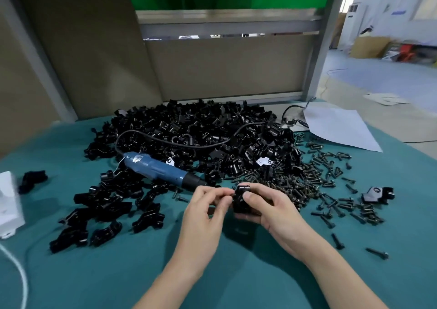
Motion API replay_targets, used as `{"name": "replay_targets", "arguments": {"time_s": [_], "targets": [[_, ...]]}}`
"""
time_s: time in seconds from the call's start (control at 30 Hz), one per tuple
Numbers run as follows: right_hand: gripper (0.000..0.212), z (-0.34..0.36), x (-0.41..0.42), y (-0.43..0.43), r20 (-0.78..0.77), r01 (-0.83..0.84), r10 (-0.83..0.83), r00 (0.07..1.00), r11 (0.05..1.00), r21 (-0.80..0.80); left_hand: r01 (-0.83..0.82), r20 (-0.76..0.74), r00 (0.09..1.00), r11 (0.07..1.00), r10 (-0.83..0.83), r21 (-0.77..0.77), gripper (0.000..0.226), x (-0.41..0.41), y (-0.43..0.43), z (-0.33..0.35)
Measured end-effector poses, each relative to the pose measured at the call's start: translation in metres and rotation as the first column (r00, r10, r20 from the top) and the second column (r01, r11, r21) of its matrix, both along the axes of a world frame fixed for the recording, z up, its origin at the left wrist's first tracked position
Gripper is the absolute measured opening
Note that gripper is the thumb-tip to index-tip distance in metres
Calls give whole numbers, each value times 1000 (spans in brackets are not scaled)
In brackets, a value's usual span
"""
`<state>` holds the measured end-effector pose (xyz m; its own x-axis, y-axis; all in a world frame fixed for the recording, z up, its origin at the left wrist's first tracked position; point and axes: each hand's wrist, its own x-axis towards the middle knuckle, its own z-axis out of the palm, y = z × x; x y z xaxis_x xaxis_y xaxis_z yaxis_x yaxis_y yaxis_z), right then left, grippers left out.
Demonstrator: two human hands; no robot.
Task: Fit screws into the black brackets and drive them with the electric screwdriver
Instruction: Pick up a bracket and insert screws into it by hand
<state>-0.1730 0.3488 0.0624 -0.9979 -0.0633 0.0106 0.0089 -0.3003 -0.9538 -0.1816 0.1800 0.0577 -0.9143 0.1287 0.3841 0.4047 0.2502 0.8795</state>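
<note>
Two hands are screw-fitting, seemingly: right hand (272, 210) gripping black bracket (241, 201), left hand (203, 211) pinching its edge; electric screwdriver (160, 169) needing pickup next.

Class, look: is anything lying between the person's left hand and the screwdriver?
Nothing visible. The screwdriver lies just beyond the left hand, tip towards it. That hand and the right hand hold a bracket.
</note>
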Motion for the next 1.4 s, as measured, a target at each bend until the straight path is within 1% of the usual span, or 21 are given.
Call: {"name": "replay_targets", "arguments": {"time_s": [0.13, 0.33, 0.47, 0.53, 0.63, 0.73, 0.9, 1.03, 1.1, 1.2, 1.23, 1.33, 1.4], "targets": [[20, -2, 1, -3, -38, -8, 14, 999, 988, 151, -24, 5, 1000, 1000, 24, 5, 19, -2, -3, -3], [22, -2, 2, -2, -75, 35, -14, 997, 960, 276, -33, -21, 999, 999, 33, 8, 16, -4, -5, -3], [21, -2, 5, -5, -101, 30, 8, 995, 925, 378, -7, 10, 1000, 999, 7, 33, 18, -4, -7, -1], [19, -2, 4, -4, -98, 30, 8, 995, 924, 380, -20, 10, 1000, 999, 20, 27, 18, -4, -6, -1], [18, -4, 3, -1, -78, 37, -12, 997, 947, 320, -62, -2, 998, 998, 62, 29, 16, -5, -6, -2], [18, -5, 3, 0, -69, 24, -6, 998, 963, 269, -35, 3, 999, 999, 35, 9, 16, -5, -6, -3], [19, -6, 1, 1, -78, 9, 15, 997, 956, 292, -15, 26, 1000, 1000, 15, 11, 15, -6, -7, -3], [17, -6, 1, 0, -96, -5, 37, 995, 952, 307, 3, 14, 1000, 1000, -3, -13, 13, -4, -6, -2], [19, -6, 1, 0, -111, -8, 49, 993, 938, 346, 3, 71, 997, 998, -7, 57, 13, -4, -6, -2], [19, -7, 1, 0, -127, -13, 67, 990, 923, 385, 12, 225, 972, 976, -62, 219, 5, -5, -5, -1], [20, -6, 1, 0, -129, -14, 70, 989, 919, 394, 17, 249, 965, 971, -78, 239, 2, -6, -5, 0], [22, -5, 0, 0, -127, -20, 80, 989, 909, 416, 39, 285, 952, 965, -115, 258, 15, -8, -6, -2], [21, -6, 0, 0, -119, -25, 83, 989, 905, 425, 50, 288, 950, 967, -124, 249, 14, -10, -7, -2]]}}
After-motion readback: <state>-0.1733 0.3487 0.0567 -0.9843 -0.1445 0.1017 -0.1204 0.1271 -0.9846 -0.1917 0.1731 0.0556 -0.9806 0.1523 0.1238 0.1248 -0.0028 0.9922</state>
